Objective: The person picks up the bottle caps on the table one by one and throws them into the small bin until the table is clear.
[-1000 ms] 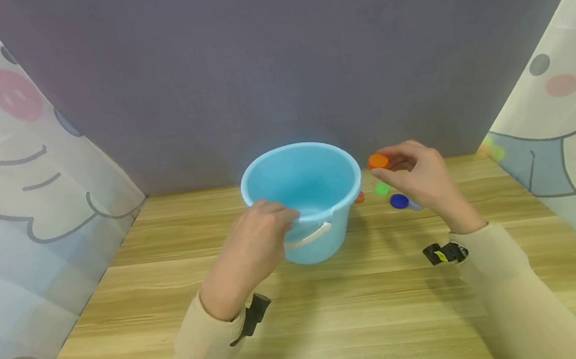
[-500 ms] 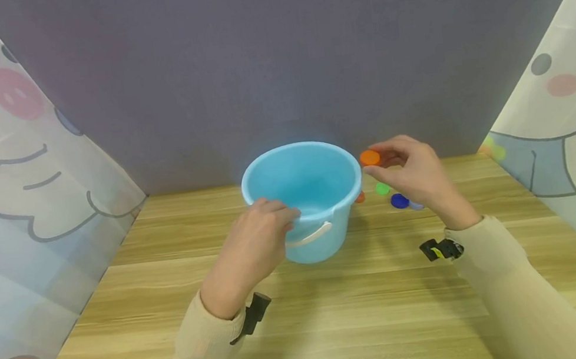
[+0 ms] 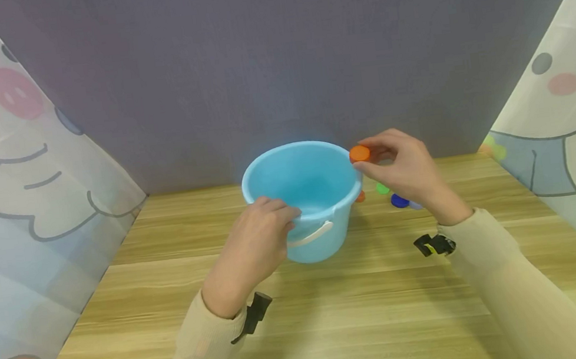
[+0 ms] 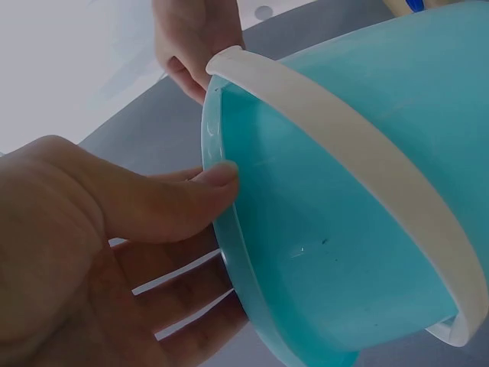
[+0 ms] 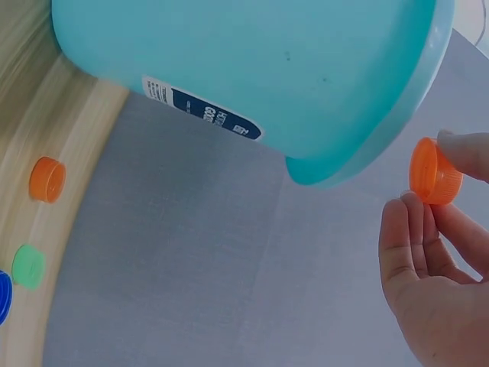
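A light-blue plastic bucket [image 3: 322,244] with a white handle [image 4: 359,160] stands upright on the wooden table. My left hand [image 3: 252,240] grips its near rim, thumb on the outside and fingers over the edge, as the left wrist view shows. Between thumb and fingers, my right hand [image 3: 404,169] pinches an orange bottle cap [image 3: 360,153] at the bucket's right rim. In the right wrist view that ribbed cap [image 5: 435,172] is held just outside the rim, apart from it. The part of the bucket's floor I can see bears nothing; the rest is hidden.
Right of the bucket, on the table [image 3: 368,324], lie another orange cap [image 5: 47,180], a green cap [image 5: 28,266], a dark-blue cap [image 3: 399,200] and a pale lilac cap [image 3: 415,205]. A grey panel [image 3: 274,56] rises behind, with cartoon-printed cloth at both sides.
My right hand has moved left with the orange cap, from beyond the bucket's right side to its rim. My left hand and the bucket have hardly moved.
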